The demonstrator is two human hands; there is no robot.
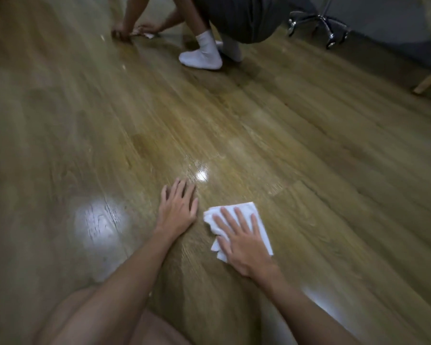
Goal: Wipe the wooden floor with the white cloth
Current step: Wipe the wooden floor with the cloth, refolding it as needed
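Note:
A folded white cloth (250, 211) lies flat on the wooden floor (284, 150) in the lower middle of the head view. My right hand (241, 240) presses down on it with fingers spread, covering most of its near half. My left hand (178, 207) rests palm-down on the bare floor just left of the cloth, fingers apart, holding nothing. The two hands are a short gap apart.
Another person crouches at the top, in white socks (202, 57) and dark shorts, with both hands on a cloth (139, 32) on the floor. A chrome wheeled chair base (319, 26) stands top right. A wooden furniture leg (428, 82) sits at the right edge. My knees show at the bottom.

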